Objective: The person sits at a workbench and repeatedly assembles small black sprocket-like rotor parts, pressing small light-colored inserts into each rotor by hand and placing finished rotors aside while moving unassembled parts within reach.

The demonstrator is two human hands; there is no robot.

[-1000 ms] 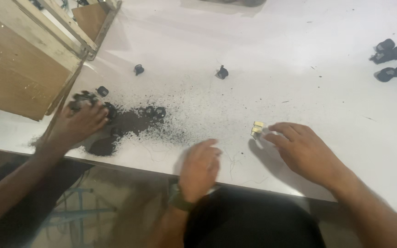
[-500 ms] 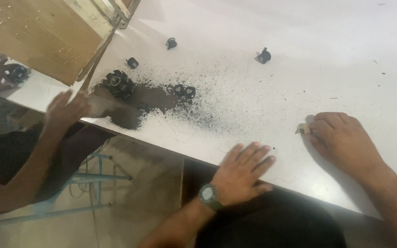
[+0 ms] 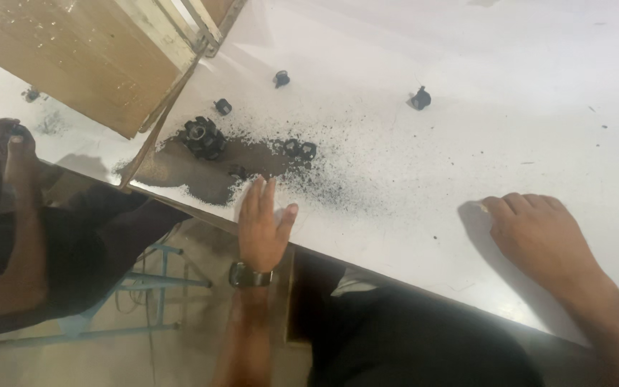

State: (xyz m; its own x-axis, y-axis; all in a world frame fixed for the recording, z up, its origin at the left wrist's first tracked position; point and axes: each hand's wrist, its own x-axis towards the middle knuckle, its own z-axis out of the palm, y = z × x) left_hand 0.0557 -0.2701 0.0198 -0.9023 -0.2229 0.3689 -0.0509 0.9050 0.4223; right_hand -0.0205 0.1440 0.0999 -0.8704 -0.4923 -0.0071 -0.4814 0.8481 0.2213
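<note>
Head view: the left hand [image 3: 263, 226] lies flat with fingers released at the near table [image 3: 467, 143] edge, just near of the black powder [image 3: 252, 161]. The right hand [image 3: 539, 236] rests curled, palm down; whether it covers anything is unclear.

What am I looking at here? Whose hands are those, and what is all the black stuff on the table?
This picture comes from a camera worn on a person's head, looking down at their own two hands. There is no machine. Their left hand, with a wristwatch, is flat and open at the edge of a white table, fingers toward a patch of black powder. Their right hand rests palm-down on the table; whether anything is under it cannot be seen. In the powder sit small black ring-shaped parts, with a few more scattered farther off. A wooden board lies at the top left. The hand at the far left belongs to another person.
</note>
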